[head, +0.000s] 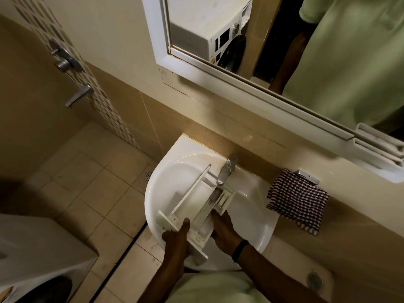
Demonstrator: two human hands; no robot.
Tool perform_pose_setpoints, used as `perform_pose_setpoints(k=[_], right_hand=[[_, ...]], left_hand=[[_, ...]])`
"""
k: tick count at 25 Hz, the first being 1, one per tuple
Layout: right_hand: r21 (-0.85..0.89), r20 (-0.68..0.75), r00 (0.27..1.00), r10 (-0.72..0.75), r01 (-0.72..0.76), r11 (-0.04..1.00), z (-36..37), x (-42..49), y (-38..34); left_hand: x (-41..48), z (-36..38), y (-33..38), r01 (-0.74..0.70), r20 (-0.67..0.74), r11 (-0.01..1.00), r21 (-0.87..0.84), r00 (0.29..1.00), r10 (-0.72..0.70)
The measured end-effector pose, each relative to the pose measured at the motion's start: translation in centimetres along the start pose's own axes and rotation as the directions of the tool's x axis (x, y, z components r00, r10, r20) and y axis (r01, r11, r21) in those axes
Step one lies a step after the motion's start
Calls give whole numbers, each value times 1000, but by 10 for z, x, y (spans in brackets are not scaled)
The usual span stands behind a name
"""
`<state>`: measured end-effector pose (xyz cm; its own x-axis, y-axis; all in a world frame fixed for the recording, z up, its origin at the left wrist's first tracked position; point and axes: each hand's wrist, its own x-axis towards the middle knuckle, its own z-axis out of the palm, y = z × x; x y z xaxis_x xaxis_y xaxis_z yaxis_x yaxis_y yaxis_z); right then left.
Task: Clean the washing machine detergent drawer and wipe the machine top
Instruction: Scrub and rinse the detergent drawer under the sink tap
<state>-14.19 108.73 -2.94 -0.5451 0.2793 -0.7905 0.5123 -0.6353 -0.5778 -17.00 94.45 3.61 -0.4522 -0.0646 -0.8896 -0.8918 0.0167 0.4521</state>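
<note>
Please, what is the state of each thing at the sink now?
White plastic detergent drawer: held over the white ceramic sink.
Chrome tap: above the drawer, flow unclear.
Dark-and-white checked cloth: lying unused on the counter.
Left hand: grips the drawer.
Right hand: grips the drawer.

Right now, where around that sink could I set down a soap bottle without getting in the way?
The sink is crowded: the drawer fills it under the tap, held by the left hand and right hand. Free patches: the ledge on the near side of the checked cloth, the sink's back-left corner, and the washing machine top at lower left.
</note>
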Motion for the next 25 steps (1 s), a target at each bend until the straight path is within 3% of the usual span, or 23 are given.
perform_pose_setpoints(k=[5,8,10,14,16,19,21,25], right_hand=[[-278,43,998,40,-26,960,-25,22,-13],[-417,90,993,79,-34,908,-38,39,-33],[-513,126,989,71,3,859,-42,51,-51],[-669,243,969,45,133,732,-47,71,-89],[-702,292,956,40,185,688,-49,82,-100],[-753,303,953,13,231,616,-48,93,-105],[-799,293,956,-9,250,548,-41,95,-104],[-823,259,962,-86,266,501,-31,86,-102]], left_hand=[[-16,-16,3,150,50,983,105,987,-156],[-14,-17,-2,106,77,946,306,988,-136],[-16,-17,1,52,64,877,478,994,-94],[-10,-4,19,-82,7,625,776,993,121],[8,10,27,-177,74,690,702,981,177],[40,39,35,-131,177,950,282,981,83],[51,65,36,-145,167,986,87,977,129],[73,93,25,-297,-10,954,-34,955,297]])
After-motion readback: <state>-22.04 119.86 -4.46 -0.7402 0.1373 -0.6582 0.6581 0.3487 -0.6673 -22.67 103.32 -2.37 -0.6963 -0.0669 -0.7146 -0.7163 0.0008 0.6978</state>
